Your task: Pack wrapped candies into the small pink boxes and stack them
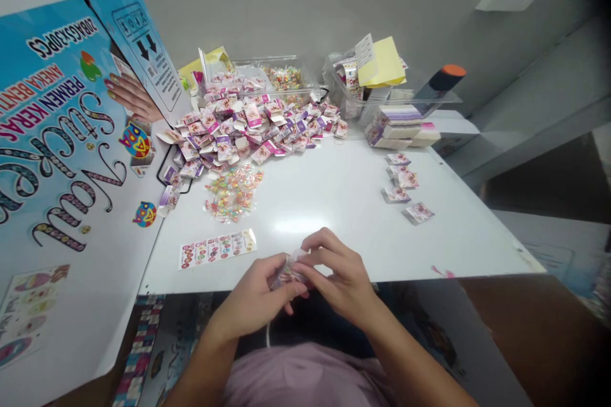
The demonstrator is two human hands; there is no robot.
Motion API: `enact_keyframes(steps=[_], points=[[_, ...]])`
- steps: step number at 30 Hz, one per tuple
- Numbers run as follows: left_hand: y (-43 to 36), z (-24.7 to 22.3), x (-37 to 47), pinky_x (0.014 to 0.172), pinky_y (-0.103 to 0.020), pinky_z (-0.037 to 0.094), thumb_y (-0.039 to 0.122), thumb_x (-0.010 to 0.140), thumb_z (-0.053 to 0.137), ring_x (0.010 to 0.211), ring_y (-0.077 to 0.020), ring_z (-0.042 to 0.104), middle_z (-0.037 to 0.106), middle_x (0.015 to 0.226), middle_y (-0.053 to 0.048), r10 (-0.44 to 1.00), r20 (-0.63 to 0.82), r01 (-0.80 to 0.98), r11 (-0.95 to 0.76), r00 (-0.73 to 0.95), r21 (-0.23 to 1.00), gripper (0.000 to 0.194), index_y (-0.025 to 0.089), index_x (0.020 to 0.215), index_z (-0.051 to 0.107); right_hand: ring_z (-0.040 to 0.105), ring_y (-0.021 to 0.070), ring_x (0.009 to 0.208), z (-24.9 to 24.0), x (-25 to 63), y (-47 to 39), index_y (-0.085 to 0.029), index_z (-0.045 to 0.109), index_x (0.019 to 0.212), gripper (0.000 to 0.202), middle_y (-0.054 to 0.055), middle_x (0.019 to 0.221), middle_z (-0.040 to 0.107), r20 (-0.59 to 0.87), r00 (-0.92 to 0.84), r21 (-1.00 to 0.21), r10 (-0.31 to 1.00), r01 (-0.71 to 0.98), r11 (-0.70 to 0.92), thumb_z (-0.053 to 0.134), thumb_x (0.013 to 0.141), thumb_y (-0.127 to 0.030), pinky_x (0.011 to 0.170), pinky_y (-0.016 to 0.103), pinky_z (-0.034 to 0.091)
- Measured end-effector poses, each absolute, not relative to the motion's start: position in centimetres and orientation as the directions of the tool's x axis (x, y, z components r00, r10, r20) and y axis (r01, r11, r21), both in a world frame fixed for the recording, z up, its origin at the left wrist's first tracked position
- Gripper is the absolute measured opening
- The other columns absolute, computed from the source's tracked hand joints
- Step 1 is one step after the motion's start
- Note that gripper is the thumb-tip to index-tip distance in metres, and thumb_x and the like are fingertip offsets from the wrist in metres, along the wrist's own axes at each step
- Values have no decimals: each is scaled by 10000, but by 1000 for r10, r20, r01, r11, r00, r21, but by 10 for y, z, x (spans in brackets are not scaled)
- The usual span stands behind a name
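Near the front edge of the white table (324, 191), my left hand (260, 292) grips a small printed carton (287, 275) between thumb and fingers. My right hand (337, 270) pinches at the carton's upper end, where something pale or clear shows; its kind I cannot make out. The fingers cover much of the carton. To the left of my hands lies a flat sheet of nail stickers (217, 248). Beyond it rests a small heap of candies in clear wrappers (233, 192).
A pile of small cartons (248, 124) covers the back left, before a clear tray of candies (286, 76). At right are several closed cartons (397, 194), stacked flat cartons (394, 124) and a dark bottle with an orange top (442, 82). A large printed box (95, 159) stands at left.
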State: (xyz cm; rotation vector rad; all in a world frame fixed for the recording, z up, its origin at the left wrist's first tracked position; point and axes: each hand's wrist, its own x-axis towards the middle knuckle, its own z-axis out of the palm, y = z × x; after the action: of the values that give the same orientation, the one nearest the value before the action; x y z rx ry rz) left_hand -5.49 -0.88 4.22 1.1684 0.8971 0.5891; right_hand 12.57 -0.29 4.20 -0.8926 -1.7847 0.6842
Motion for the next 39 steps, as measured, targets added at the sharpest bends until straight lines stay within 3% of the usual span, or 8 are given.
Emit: enact_keyframes(steps=[4, 7, 14, 20, 27, 31, 36, 39], points=[[-8, 46, -55, 566, -227, 490, 322, 882, 630, 655, -116, 548, 613, 789, -23, 842, -253, 52, 260, 477, 964, 195, 141, 950, 655, 541, 238, 1022, 49, 135, -8, -263, 698, 1089, 183, 102, 1151, 616, 415, -423, -808, 805, 235, 540, 572, 961, -297, 868, 433, 515], [-11, 45, -53, 643, -219, 471, 302, 875, 655, 679, -104, 524, 609, 779, -12, 857, -214, 26, 230, 469, 973, 162, 152, 932, 673, 512, 249, 1156, 54, 136, -14, -264, 665, 1196, 252, 111, 1251, 585, 342, -493, -824, 800, 252, 508, 552, 971, -274, 962, 452, 495], [-19, 26, -39, 572, -255, 469, 513, 917, 504, 732, -168, 558, 638, 916, -94, 888, -76, -482, 316, 455, 817, 438, 138, 1057, 681, 514, 273, 1130, 49, 133, -20, -285, 593, 1280, 429, 121, 1272, 542, 497, -387, -682, 777, 379, 625, 550, 911, -71, 907, 478, 490], [-18, 21, -32, 532, -236, 465, 436, 915, 532, 664, -144, 553, 649, 850, -77, 929, -155, -336, 272, 336, 902, 352, 131, 974, 699, 550, 266, 1055, 39, 131, -24, -279, 534, 1321, 479, 137, 1260, 547, 545, -303, -687, 781, 372, 624, 572, 900, -55, 844, 470, 530], [-16, 22, -26, 509, -222, 441, 295, 838, 501, 589, -118, 508, 573, 693, -23, 919, -255, -291, 342, 300, 893, 233, 138, 762, 655, 493, 298, 1172, 29, 123, -24, -259, 585, 1257, 383, 142, 1365, 540, 485, -341, -683, 805, 427, 593, 552, 920, -81, 909, 510, 517], [-17, 17, -22, 433, -190, 376, 360, 840, 517, 543, -101, 460, 515, 642, 3, 902, -324, -274, 400, 285, 874, 248, 149, 739, 598, 556, 268, 1066, 23, 122, -22, -267, 607, 1213, 359, 125, 1206, 627, 496, -316, -733, 809, 348, 585, 530, 925, -67, 848, 473, 533], [-16, 17, -20, 412, -180, 383, 343, 803, 552, 512, -96, 464, 508, 642, 33, 873, -429, -374, 488, 233, 789, 181, 175, 868, 548, 603, 234, 933, 13, 116, -23, -252, 492, 1385, 505, 101, 1015, 666, 520, -233, -781, 822, 260, 568, 491, 927, -38, 783, 431, 551], [-17, 24, -22, 447, -214, 441, 442, 821, 524, 578, -137, 529, 567, 703, 11, 822, -462, -479, 570, 334, 668, 382, 184, 1101, 504, 642, 179, 759, 7, 117, -27, -233, 659, 1109, 242, 87, 986, 629, 431, -179, -872, 884, 168, 459, 540, 935, -115, 629, 337, 579]])
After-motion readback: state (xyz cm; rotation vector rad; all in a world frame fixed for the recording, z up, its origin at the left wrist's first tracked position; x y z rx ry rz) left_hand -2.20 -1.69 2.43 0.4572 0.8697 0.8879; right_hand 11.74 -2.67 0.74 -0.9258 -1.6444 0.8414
